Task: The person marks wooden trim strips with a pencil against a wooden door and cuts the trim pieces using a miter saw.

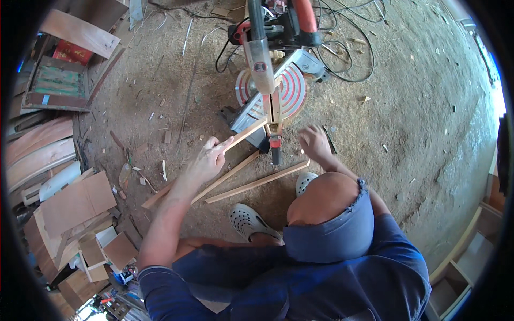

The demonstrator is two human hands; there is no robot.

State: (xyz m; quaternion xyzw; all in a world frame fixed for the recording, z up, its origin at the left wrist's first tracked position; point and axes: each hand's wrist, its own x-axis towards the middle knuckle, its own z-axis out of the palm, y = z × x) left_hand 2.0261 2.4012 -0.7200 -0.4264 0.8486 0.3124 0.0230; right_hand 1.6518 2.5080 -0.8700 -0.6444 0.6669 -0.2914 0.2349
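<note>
My left hand [206, 162] is closed around a narrow wooden strip [247, 133]. The strip's far end rests at the base of a miter saw [262, 67], beside the slot in its round silver and red table [292, 88]. To the right of the saw's front handle [276, 150], my right hand [315, 143] hangs with its fingers curled in. What the fingers hold, if anything, is hidden. Two more wooden strips lie on the floor between my hands: one strip [227, 175] slants up toward the saw, and another strip [258, 182] lies nearer my shoes.
Wooden boards and panels [80, 203] are heaped along the left side. Black cables [369, 59] loop over the dusty floor behind and right of the saw. My light clogs [247, 220] stand close to the strips. An open wooden frame [460, 267] is at the lower right.
</note>
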